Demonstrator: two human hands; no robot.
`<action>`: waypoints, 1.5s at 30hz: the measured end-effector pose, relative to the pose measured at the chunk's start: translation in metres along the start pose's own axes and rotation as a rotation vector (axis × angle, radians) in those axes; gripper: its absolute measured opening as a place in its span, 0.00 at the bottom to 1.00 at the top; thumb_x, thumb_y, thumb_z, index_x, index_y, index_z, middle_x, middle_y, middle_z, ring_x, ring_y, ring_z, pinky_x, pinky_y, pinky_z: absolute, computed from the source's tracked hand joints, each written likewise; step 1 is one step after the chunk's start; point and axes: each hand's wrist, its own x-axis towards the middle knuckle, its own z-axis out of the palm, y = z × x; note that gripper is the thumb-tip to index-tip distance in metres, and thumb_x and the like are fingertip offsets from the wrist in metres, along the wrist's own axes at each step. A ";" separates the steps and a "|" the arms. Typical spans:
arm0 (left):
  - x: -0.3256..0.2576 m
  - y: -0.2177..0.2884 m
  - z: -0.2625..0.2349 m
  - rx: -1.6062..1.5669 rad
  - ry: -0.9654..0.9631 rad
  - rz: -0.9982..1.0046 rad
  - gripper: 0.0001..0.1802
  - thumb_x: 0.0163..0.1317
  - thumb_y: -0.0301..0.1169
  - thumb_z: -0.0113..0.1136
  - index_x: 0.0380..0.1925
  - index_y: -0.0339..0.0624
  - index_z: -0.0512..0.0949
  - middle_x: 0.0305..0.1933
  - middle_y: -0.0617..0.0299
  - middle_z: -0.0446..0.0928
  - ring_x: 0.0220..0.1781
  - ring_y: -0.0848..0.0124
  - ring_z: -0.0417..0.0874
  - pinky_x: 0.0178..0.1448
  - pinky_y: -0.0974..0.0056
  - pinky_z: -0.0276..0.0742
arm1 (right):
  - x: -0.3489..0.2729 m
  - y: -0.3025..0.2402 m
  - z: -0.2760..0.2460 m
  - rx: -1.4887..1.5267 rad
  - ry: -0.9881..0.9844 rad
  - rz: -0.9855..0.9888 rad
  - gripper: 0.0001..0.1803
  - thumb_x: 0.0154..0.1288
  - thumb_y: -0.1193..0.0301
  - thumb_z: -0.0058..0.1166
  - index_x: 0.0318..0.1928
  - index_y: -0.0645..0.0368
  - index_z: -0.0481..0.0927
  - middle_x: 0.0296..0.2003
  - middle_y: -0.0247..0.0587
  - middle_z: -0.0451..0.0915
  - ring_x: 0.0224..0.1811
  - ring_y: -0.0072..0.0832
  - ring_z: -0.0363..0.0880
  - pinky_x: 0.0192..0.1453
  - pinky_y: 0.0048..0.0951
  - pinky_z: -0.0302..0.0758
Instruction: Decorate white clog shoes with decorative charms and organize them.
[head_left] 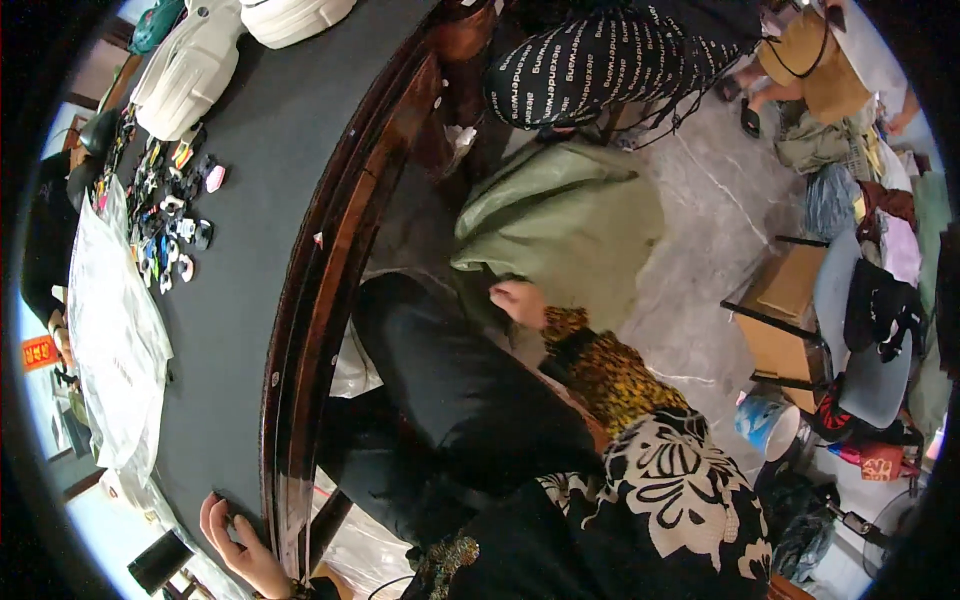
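Note:
My right hand [518,302], coming out of a leopard-print sleeve, is closed on the edge of a large olive-green cloth bag [565,225] lying on the floor beside my black-trousered legs. At the lower left, my left hand [233,540] rests flat with fingers spread on the dark table top [260,200], just inside its curved brown wooden rim [300,330]. It holds nothing.
Several small colourful items [170,215] and a white plastic sheet [115,340] lie on the table, with white bags [195,60] at the far end. A black bag with white lettering [600,60] sits beyond the green one. A cardboard box [785,320], a clothes-draped chair [875,330] and a person in a yellow top [815,60] are at right.

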 end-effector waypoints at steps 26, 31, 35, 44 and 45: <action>0.001 0.002 0.025 0.031 0.147 0.011 0.13 0.65 0.24 0.45 0.48 0.30 0.70 0.56 0.49 0.69 0.56 0.58 0.70 0.61 0.58 0.65 | 0.000 0.210 -0.106 0.259 0.574 0.993 0.40 0.53 0.46 0.61 0.57 0.64 0.70 0.46 0.50 0.77 0.44 0.36 0.75 0.40 0.41 0.72; 0.012 -0.006 0.057 -0.117 0.142 0.038 0.12 0.64 0.23 0.46 0.46 0.30 0.71 0.54 0.49 0.70 0.56 0.57 0.70 0.62 0.57 0.64 | -0.070 0.238 -0.205 -0.491 0.295 0.955 0.35 0.54 0.46 0.59 0.50 0.64 0.77 0.42 0.57 0.78 0.46 0.42 0.77 0.46 0.40 0.71; -0.004 0.012 0.009 0.183 0.186 0.022 0.11 0.64 0.23 0.46 0.45 0.30 0.71 0.54 0.49 0.70 0.56 0.57 0.70 0.63 0.57 0.63 | -0.026 0.106 -0.061 -0.066 0.285 1.273 0.31 0.59 0.50 0.55 0.55 0.61 0.73 0.41 0.55 0.79 0.48 0.44 0.77 0.47 0.39 0.72; -0.005 -0.007 0.025 0.039 0.212 0.026 0.11 0.65 0.22 0.45 0.45 0.30 0.71 0.54 0.49 0.70 0.56 0.56 0.71 0.62 0.57 0.63 | -0.072 0.351 -0.123 -1.224 -0.334 0.535 0.36 0.69 0.57 0.40 0.71 0.51 0.44 0.39 0.47 0.81 0.36 0.38 0.80 0.31 0.41 0.74; -0.003 0.010 0.017 0.151 0.197 0.035 0.11 0.65 0.22 0.45 0.45 0.30 0.71 0.54 0.49 0.70 0.56 0.56 0.71 0.62 0.57 0.64 | -0.064 0.335 -0.062 -1.057 -0.315 0.592 0.35 0.59 0.58 0.52 0.65 0.49 0.55 0.43 0.44 0.79 0.43 0.39 0.78 0.40 0.40 0.74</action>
